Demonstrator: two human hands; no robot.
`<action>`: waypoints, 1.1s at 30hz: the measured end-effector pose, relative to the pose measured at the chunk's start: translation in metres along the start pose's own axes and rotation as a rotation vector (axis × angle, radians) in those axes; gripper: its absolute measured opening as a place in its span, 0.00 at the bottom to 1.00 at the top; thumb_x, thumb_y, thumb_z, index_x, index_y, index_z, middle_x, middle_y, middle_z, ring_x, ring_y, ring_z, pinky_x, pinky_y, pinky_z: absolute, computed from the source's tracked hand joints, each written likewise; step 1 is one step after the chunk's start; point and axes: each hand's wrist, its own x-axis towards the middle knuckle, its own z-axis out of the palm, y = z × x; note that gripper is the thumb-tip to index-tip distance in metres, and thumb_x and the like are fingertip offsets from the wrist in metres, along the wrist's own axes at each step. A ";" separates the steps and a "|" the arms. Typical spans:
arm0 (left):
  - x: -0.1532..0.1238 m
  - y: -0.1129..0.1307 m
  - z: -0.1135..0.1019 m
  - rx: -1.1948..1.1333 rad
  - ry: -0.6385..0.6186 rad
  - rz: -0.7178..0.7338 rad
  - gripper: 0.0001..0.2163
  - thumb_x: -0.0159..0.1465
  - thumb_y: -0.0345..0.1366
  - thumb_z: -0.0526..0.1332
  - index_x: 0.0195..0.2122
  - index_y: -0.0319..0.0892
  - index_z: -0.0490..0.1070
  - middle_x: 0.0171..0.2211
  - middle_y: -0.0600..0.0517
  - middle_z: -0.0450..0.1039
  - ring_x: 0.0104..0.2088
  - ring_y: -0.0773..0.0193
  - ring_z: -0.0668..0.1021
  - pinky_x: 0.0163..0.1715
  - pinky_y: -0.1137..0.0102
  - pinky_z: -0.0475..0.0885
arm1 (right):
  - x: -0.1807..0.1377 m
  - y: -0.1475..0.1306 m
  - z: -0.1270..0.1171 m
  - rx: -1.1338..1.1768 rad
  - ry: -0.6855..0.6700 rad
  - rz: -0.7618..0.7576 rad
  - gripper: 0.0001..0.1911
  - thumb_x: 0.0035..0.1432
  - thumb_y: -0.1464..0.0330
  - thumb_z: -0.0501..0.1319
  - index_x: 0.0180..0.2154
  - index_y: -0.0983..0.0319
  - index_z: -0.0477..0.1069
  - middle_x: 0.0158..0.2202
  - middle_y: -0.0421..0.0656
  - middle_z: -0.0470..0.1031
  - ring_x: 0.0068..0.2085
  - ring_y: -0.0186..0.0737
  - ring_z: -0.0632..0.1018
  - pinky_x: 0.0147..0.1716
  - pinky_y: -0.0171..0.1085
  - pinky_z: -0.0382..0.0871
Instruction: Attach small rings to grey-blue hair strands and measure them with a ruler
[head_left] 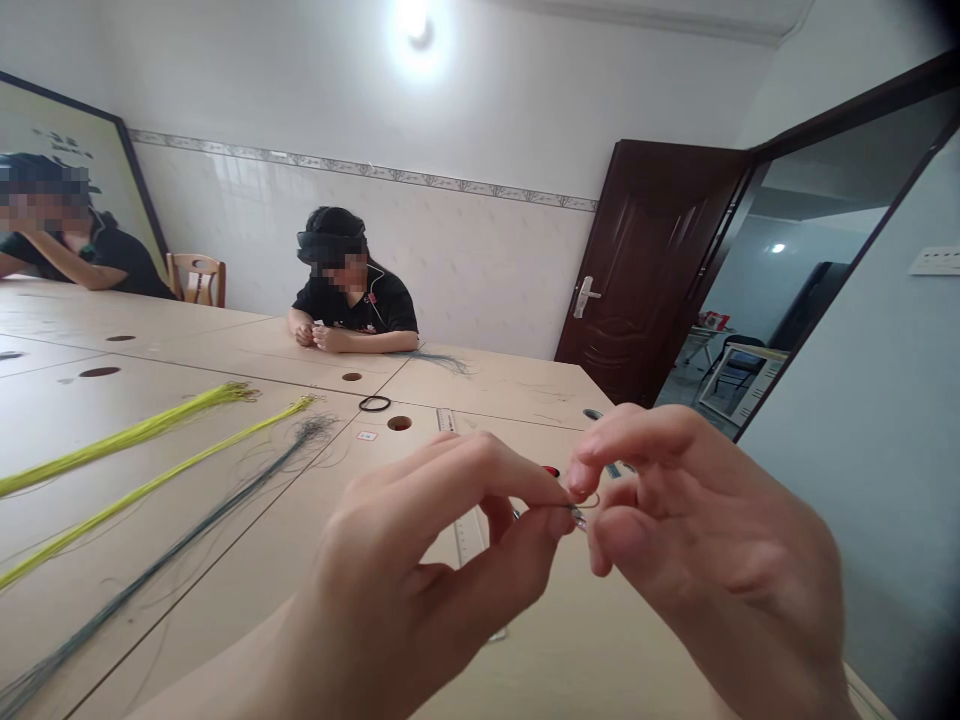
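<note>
My left hand (442, 520) reaches in from the lower left, thumb and forefinger pinched on a small thin hook (595, 501). The hook's curved end sticks out past the fingertips, and a shiny bit shows just below it. Close by on the right is my right hand (697, 540), fingers curled and a gap between thumb and forefinger. Its forefinger tip comes up against the hook and the left fingertips; whether it grips any thread I cannot tell. Under the hands, a ruler (471, 540) lies partly hidden on the table (300, 620).
Two yellow line bundles (127, 432) (172, 467) and a grey-green line bundle (187, 540) stretch across the left. A black ring (375, 404), a small label (367, 436) and a red object (551, 471) lie beyond my hands. Two people sit across the table; a door (637, 260) stands open.
</note>
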 end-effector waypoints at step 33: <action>0.003 0.017 0.000 -0.396 -0.022 -0.395 0.08 0.56 0.25 0.59 0.23 0.41 0.73 0.18 0.59 0.74 0.19 0.75 0.69 0.17 0.82 0.64 | 0.013 0.025 0.013 -0.123 0.131 -0.648 0.05 0.60 0.75 0.58 0.36 0.60 0.70 0.28 0.40 0.70 0.29 0.35 0.74 0.29 0.37 0.75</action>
